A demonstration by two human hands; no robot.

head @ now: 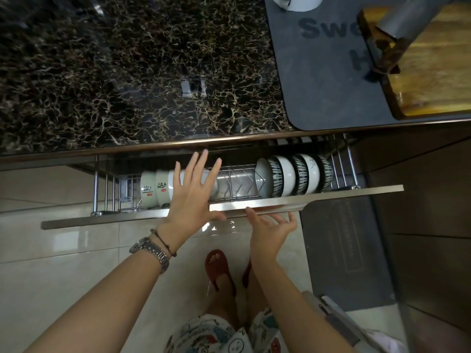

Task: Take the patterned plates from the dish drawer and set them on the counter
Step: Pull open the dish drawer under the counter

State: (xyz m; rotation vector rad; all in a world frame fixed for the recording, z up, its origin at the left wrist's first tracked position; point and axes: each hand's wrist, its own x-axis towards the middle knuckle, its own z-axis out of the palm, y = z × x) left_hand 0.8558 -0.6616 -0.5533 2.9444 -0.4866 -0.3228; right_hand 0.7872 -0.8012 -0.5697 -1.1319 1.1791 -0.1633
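Observation:
The dish drawer (pixel 331 193) stands pulled out below the dark marble counter (pixel 127 72). In its wire rack at the right, several dishes with a dark striped pattern (pixel 277 178) stand on edge among plain white ones. At the left stand white bowls with red and black markings (pixel 150 189). My left hand (pixel 193 194) hovers over the rack's left half, fingers spread, holding nothing. My right hand (pixel 270 230) is below the drawer's front edge, palm up, fingers open, its fingertips near the metal front.
A grey mat (pixel 318 85) with a wooden cutting board (pixel 433 72) lies on the counter at the right. A dark floor mat (pixel 339 250) lies below the drawer. My feet in red slippers (pixel 219 268) stand on pale tiles.

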